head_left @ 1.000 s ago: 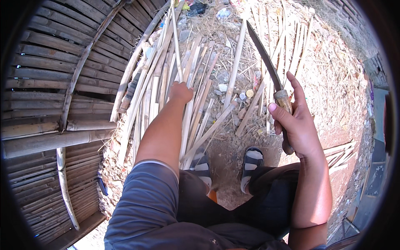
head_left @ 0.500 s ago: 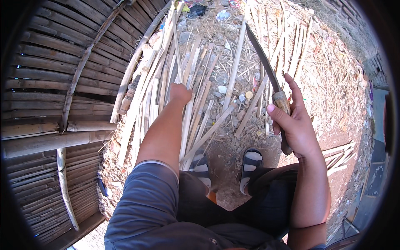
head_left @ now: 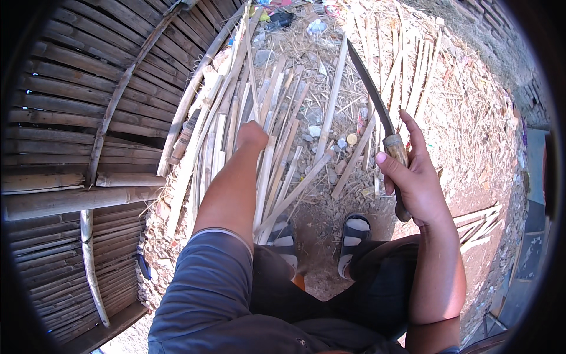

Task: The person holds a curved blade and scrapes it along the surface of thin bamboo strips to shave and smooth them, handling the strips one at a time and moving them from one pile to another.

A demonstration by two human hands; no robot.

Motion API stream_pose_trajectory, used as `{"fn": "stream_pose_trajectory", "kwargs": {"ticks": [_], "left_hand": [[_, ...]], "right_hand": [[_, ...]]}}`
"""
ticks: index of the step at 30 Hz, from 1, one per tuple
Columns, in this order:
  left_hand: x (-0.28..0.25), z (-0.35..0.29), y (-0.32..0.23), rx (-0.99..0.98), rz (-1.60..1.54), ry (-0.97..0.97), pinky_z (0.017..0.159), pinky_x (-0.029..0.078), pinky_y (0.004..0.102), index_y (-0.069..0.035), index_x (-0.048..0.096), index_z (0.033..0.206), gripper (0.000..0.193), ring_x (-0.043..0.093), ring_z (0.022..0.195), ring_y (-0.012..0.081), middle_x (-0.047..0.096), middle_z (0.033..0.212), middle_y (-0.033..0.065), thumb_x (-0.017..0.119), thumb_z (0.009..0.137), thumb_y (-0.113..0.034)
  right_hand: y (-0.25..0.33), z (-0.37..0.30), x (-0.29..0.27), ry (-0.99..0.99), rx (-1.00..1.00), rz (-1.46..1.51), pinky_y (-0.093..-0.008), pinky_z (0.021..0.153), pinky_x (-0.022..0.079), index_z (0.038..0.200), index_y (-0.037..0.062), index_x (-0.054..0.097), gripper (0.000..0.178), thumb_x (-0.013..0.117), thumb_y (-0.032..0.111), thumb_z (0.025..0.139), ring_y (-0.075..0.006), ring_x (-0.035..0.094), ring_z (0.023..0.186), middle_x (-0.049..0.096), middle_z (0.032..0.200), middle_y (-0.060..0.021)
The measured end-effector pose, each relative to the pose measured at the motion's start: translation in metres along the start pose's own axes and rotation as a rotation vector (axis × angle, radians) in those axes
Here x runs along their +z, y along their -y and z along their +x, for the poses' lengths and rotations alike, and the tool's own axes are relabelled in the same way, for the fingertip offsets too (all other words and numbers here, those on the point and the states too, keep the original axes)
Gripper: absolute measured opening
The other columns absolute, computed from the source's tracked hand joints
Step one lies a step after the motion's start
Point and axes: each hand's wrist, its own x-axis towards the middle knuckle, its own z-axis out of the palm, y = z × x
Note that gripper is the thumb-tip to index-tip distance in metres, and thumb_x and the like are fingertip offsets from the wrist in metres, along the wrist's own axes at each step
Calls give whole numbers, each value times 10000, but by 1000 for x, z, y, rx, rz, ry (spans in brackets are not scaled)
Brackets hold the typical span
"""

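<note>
My left hand (head_left: 252, 136) reaches out over a pile of split bamboo strips (head_left: 220, 133) lying on the ground to the left. Its fingers are closed round a thin bamboo strip (head_left: 254, 94) that points away from me; the fingertips themselves are hidden behind the hand. On the right, my right hand (head_left: 417, 186) grips a long knife (head_left: 374, 88) by its wooden handle. The dark blade points up and away to the left, and the index finger stands apart from the handle. A gap separates the knife from the pile.
A slatted bamboo wall (head_left: 59, 147) rises along the left. More strips (head_left: 421, 74) lie at the far right, and a short bundle (head_left: 479, 223) rests beyond my right forearm. Stones, shavings and litter (head_left: 316, 26) cover the ground. My sandalled feet (head_left: 355, 230) are close in front.
My left hand has shifted very slightly, still on the strip. The knife in my right hand has dipped a little lower. Otherwise the scene stays much the same.
</note>
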Motion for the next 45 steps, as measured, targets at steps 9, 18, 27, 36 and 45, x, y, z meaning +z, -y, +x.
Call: {"fn": "stream_pose_trajectory", "kwargs": {"ticks": [9, 18, 27, 36, 45], "left_hand": [[10, 5, 9, -15, 36, 20, 1068, 550, 464, 18, 587, 1280, 506, 692, 1248, 374, 716, 1288, 242, 769, 928, -297], [-10, -14, -15, -130, -48, 12, 1079, 551, 479, 33, 517, 1337, 566, 678, 1273, 413, 694, 1321, 275, 771, 949, -291], [-5, -6, -1, -181, -90, 11, 1079, 550, 477, 46, 478, 1370, 609, 693, 1237, 439, 698, 1287, 317, 753, 902, -232], [-16, -11, -1, -222, -179, -23, 1126, 524, 459, 84, 430, 1435, 700, 653, 1303, 440, 642, 1383, 347, 700, 867, -221], [-21, -3, 8, -223, -203, 46, 1151, 491, 466, 61, 556, 1421, 648, 623, 1340, 456, 621, 1435, 342, 640, 882, -288]], "right_hand": [[-1, 2, 0, 3, -8, 3, -251, 530, 440, 1715, 72, 166, 977, 802, 157, 978, -92, 533, 622, 659, 929, -61], [-5, 6, -1, 7, -10, -3, -262, 547, 447, 1715, 65, 160, 990, 811, 190, 979, -97, 535, 626, 654, 907, -58], [-3, 6, 0, 2, -1, -34, -264, 554, 453, 1720, 72, 147, 997, 805, 188, 981, -103, 543, 630, 654, 897, -58], [1, 6, 1, 8, 6, -26, -268, 562, 464, 1719, 72, 148, 981, 789, 151, 981, -105, 550, 642, 665, 946, -75], [2, 7, 0, 12, 21, -62, -268, 570, 477, 1720, 74, 155, 972, 779, 134, 977, -110, 563, 649, 671, 978, -77]]}}
